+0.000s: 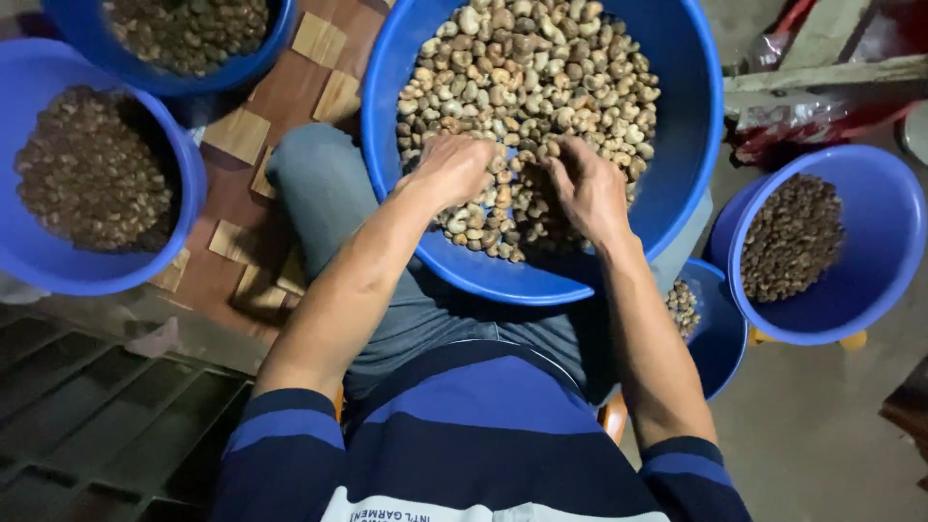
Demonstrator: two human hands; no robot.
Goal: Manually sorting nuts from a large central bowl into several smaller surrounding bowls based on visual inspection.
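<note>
Blue plastic big basin [686, 126] on our lap holds pale nuts [527, 72], where our left hand [454, 169] and right hand [585, 188], fingers curled loosely among them, should rake lightly, spilling none.

5 blue tubs [691, 116] w/ nuts [522, 77], 2 hands [454, 169]

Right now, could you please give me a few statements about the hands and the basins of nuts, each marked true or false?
1. Both hands, the left hand and the right hand, are in the large blue basin. True.
2. The pale nuts fill that basin to its rim. False: much of its blue wall shows bare.
3. The basin at far right holds darker pieces. True.
4. The left hand holds a knife. False: no tool shows.
</note>
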